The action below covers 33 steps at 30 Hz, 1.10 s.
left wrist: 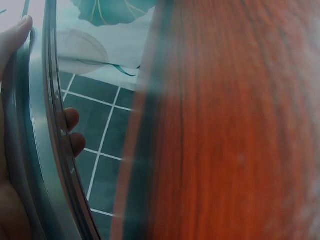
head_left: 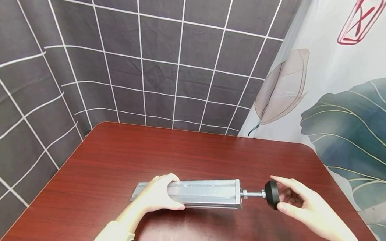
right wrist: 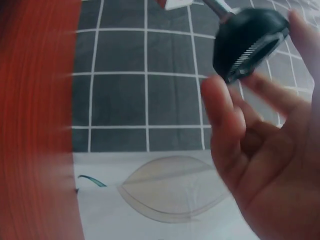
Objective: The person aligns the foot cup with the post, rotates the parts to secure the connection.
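Observation:
My left hand (head_left: 156, 194) grips a silver aluminium profile (head_left: 205, 193) near its left part, thumb on the near side. In the left wrist view the fingertips (left wrist: 75, 142) show past the far edge of the profile (left wrist: 40, 120). From the plate on the profile's right end a threaded rod with nuts (head_left: 254, 194) sticks out, carrying a black levelling foot (head_left: 271, 194). My right hand (head_left: 307, 208) has its thumb and fingers at opposite edges of that foot. In the right wrist view the foot's ribbed underside (right wrist: 257, 52) faces the palm.
The profile is held over a reddish-brown wooden table (head_left: 138, 150) with rounded far corners. Behind it hangs a grey cloth with white grid lines (head_left: 156, 74). At the right a white curtain with leaf prints (head_left: 361, 127) hangs beside the table edge.

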Each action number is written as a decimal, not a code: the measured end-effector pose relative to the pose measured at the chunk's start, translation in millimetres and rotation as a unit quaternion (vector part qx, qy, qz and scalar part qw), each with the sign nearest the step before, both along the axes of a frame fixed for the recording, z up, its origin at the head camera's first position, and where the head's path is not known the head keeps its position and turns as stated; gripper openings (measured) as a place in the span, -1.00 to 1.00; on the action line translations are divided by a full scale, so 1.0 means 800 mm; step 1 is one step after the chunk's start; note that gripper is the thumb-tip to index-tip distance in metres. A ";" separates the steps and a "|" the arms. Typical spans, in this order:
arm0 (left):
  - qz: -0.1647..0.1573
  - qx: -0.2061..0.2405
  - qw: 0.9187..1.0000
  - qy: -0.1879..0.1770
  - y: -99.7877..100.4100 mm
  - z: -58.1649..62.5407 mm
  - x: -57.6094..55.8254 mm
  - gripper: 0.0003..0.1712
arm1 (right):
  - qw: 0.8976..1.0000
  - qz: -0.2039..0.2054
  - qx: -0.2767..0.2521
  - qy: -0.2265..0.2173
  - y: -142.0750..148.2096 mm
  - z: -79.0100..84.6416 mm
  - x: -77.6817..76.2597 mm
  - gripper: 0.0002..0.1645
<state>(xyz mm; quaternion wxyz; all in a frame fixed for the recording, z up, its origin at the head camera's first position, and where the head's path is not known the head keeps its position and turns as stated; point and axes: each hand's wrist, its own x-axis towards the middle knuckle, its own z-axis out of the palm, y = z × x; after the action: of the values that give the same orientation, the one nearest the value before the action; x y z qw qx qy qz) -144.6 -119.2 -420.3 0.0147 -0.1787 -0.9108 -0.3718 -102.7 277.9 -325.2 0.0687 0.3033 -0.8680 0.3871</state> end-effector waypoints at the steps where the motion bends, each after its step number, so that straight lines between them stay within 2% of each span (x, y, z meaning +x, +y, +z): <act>1: 0.000 0.001 1.000 0.000 0.000 0.000 0.000 -0.26 | 1.000 -0.013 -0.001 -0.005 -0.001 -0.001 0.000 -0.30; 4: 0.001 -0.002 1.000 0.001 0.001 0.000 0.000 -0.25 | 1.000 -0.026 0.001 -0.011 -0.002 -0.003 0.000 -0.39; 7: 0.002 -0.005 1.000 0.002 0.001 0.000 0.000 -0.25 | 1.000 -0.018 0.001 -0.003 0.001 -0.001 0.001 -0.25; 12: 0.003 -0.007 1.000 0.002 0.002 0.001 0.000 -0.25 | 0.999 0.038 0.004 0.020 0.008 0.001 0.004 0.04; 15: 0.004 -0.007 1.000 0.003 0.002 0.002 0.000 -0.25 | 0.997 0.075 0.009 0.022 0.007 0.000 0.003 0.03; 16: 0.004 -0.007 1.000 0.004 0.002 0.002 0.000 -0.25 | 0.997 0.076 0.010 0.023 0.007 0.000 0.003 0.01; 20: 0.003 -0.007 1.000 0.003 0.002 0.000 0.000 -0.25 | 0.999 0.050 0.001 0.000 0.003 0.000 0.004 -0.09; 22: 0.004 -0.008 1.000 0.003 0.001 -0.001 0.000 -0.24 | 1.000 0.024 0.000 -0.002 0.002 -0.002 0.004 -0.16; 25: 0.005 -0.010 1.000 0.003 0.001 -0.002 0.000 -0.23 | 1.000 -0.009 -0.010 -0.007 -0.002 -0.009 0.001 -0.35; 29: 0.007 -0.009 1.000 0.003 0.002 -0.001 0.001 -0.24 | 1.000 -0.027 -0.014 -0.006 -0.005 -0.017 0.000 -0.55; 33: 0.007 -0.008 1.000 0.006 0.003 0.001 0.002 -0.25 | 1.000 -0.023 -0.004 -0.002 0.000 -0.011 0.002 -0.50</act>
<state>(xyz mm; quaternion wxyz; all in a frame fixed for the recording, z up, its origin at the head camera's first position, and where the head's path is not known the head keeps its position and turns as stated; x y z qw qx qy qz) -143.4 -116.4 -419.8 0.0215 -0.1743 -0.9148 -0.3637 -100.9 277.5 -333.9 0.0774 0.2825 -0.8731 0.3898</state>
